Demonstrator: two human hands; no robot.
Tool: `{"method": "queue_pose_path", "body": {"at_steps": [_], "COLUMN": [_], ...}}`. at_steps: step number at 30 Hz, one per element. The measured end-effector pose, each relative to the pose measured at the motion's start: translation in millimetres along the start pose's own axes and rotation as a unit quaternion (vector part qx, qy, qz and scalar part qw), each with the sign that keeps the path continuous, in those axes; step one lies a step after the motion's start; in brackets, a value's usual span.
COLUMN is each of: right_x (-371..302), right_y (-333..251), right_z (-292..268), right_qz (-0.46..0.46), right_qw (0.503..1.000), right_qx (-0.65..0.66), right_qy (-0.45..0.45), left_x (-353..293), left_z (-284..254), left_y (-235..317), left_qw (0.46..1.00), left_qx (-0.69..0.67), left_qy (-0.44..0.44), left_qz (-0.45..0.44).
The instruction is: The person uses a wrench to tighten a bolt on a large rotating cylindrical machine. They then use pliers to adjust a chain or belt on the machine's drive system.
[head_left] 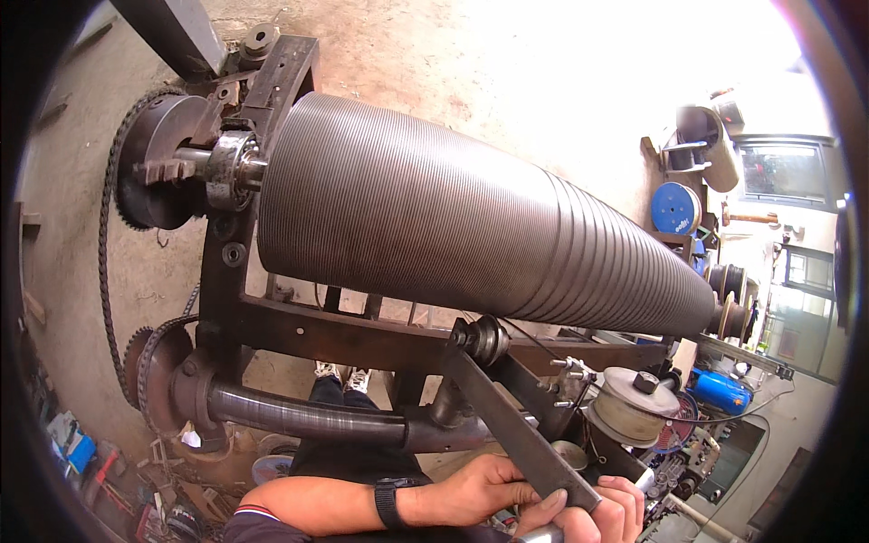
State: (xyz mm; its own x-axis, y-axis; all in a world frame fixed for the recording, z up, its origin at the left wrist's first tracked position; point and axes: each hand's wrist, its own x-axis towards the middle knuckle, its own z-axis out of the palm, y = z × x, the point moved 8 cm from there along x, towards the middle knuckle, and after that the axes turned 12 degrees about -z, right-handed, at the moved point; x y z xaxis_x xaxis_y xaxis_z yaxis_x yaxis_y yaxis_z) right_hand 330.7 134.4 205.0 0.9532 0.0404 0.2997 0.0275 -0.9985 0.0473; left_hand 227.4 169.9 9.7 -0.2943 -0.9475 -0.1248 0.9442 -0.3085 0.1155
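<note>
A: Head view first: what are the hands doing at the bottom edge?

B: Both are wrapped around the lower end of a flat steel bar (520, 433). The left hand (484, 489) grasps it from the left, watch on the wrist; the right hand (597, 516) is clenched around the tip, fingers curled over.

A: Which way does the bar run from there?

B: Up and to the left, its long axis slanting away from the grip to a small grooved pulley (484, 338) on the frame. The right hand sits lowest at the end; the left is just beside it, nearer the pulley.

A: And around that?

B: Above looms the big ribbed roller (471, 217), lying left to right on a dark steel frame (335, 330). A wire spool (631, 403) stands just right of the bar, close enough to crowd it. Sprockets and chain (113, 244) sit well apart at far left.
</note>
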Motion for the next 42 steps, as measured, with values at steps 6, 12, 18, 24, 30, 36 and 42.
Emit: {"method": "queue_pose_path", "body": {"at_steps": [6, 12, 18, 24, 30, 36, 42], "right_x": [-3, 2, 1, 0, 4, 11, 14], "right_y": [-3, -5, -8, -11, -12, -16, -21], "right_z": [1, 1, 4, 6, 7, 12, 15], "right_qz": [0.000, 0.005, 0.011, 0.000, 0.000, 0.013, 0.030], "right_qw": [0.999, 0.999, 0.999, 0.999, 0.999, 0.998, 0.997], "right_qx": [-0.032, -0.032, -0.025, -0.039, -0.040, -0.049, -0.059], "right_qy": [0.041, 0.008, -0.036, -0.005, -0.013, -0.026, -0.040], "left_x": [2, 6, 8, 5, -7, -13, -12], "left_z": [1, 0, 4, 5, 7, 6, 4], "left_y": [14, -9, -6, 2, 13, 15, 13], "left_qw": [0.998, 1.000, 1.000, 0.999, 1.000, 0.998, 0.998], "left_qx": [0.066, 0.016, -0.003, -0.012, -0.023, -0.064, -0.061], "left_qy": [-0.005, -0.003, -0.024, -0.044, 0.006, 0.021, 0.015], "left_qz": [0.008, -0.022, -0.006, -0.013, -0.002, -0.007, 0.005]}}
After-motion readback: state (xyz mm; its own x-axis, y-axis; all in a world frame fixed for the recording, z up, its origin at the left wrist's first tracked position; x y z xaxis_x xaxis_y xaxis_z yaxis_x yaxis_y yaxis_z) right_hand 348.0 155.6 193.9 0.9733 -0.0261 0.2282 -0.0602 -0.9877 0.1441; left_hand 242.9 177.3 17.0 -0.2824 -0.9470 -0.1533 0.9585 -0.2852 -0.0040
